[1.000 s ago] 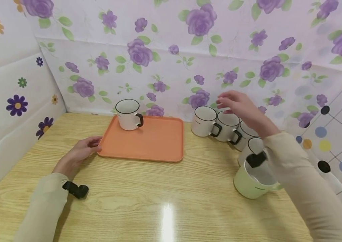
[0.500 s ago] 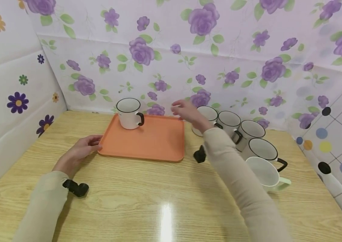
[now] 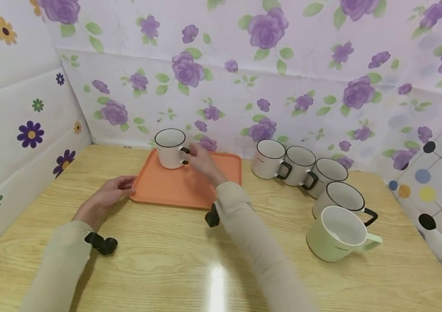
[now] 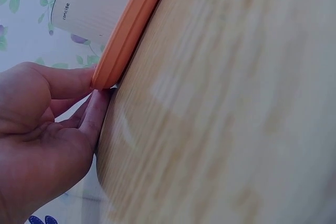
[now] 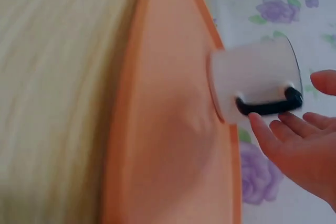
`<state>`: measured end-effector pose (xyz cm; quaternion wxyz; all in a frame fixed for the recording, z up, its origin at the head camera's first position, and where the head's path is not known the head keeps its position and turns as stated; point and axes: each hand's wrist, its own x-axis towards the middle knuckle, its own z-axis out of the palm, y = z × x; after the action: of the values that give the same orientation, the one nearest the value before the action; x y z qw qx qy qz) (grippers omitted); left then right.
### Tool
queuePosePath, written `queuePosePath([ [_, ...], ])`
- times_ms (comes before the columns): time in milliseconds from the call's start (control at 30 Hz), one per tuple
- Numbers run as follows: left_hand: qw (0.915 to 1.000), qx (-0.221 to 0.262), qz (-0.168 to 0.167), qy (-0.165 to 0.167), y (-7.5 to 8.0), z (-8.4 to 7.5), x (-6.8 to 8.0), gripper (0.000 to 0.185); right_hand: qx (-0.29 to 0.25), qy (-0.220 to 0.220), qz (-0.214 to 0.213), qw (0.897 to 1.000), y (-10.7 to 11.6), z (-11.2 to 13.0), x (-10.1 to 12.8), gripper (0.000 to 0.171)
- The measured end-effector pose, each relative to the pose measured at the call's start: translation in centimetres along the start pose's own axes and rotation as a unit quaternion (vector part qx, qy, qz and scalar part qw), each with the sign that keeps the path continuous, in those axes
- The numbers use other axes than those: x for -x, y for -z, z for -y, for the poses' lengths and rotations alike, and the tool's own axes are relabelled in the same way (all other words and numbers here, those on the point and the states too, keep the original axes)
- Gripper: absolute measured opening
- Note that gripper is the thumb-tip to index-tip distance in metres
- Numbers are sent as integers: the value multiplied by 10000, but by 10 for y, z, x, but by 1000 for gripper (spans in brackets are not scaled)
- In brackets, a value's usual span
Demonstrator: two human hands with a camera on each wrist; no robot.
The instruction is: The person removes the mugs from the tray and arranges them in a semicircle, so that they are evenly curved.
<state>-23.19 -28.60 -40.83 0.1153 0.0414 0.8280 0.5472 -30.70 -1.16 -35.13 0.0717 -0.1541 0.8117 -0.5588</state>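
While the right hand (image 3: 201,160) reaches in over the orange tray (image 3: 174,190), its fingers (image 5: 273,135) are spread and loose right at the black handle (image 5: 268,104) of the white mug (image 3: 170,148), just about touching it but not curled round it yet. That mug stands upright at the far left corner of the tray, handle pointing toward the reaching hand. Over on the other side, the left hand (image 3: 107,197) has its fingertips (image 4: 97,111) pressed against the tray's near left corner, thumb on the rim, steadying it on the wooden table (image 3: 189,260).

My read: this mug is glazed ceramic, so stiff, smooth, a bit slick and breakable if knocked; empty, it should be fairly light. The handle loop looks like the sure place to take it, or a wrap round the body.

On the mug's side, the left wrist view shows small dark lettering, "concise" (image 4: 65,12). Away to the right, four more white mugs (image 3: 302,167) and a pale green mug (image 3: 338,234) wait in a curved row; their small print is too tiny to read.
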Motion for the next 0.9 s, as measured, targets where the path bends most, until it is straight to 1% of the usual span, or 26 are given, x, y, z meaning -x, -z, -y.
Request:
queuePosePath([
  [133,10000,-92,-7,-13,1,0,0,59,229,98,-310,9992,-12,-1,1,33],
  [267,10000,-51,-15,-9,0,0,0,58,355,63,-494,9981,-14,-1,4,15],
  [333,10000,-14,-33,0,0,1,0,58,442,23,-524,9976,-14,-3,5,21],
  [433,9999,-67,-83,-39,0,1,0,57,441,-125,-600,9971,-13,-9,5,37],
  [467,9999,-68,-84,-40,0,1,0,57,286,-223,-626,9974,-13,-11,4,39],
  [567,9999,-107,-67,-59,1,1,0,57,-456,-488,-640,9957,-13,-16,4,40],
  [667,9999,-77,-66,-38,0,1,1,57,-1295,-651,-576,9878,-13,-19,4,45],
  [700,10000,-67,-64,-37,0,0,1,57,-1484,-676,-535,9852,-13,-20,4,47],
  [800,10000,-21,-80,-2,-1,0,1,57,-1944,-682,-453,9775,-11,-23,5,48],
  [900,9999,-14,-108,10,-2,0,0,57,-2146,-667,-433,9735,-6,-27,7,46],
])
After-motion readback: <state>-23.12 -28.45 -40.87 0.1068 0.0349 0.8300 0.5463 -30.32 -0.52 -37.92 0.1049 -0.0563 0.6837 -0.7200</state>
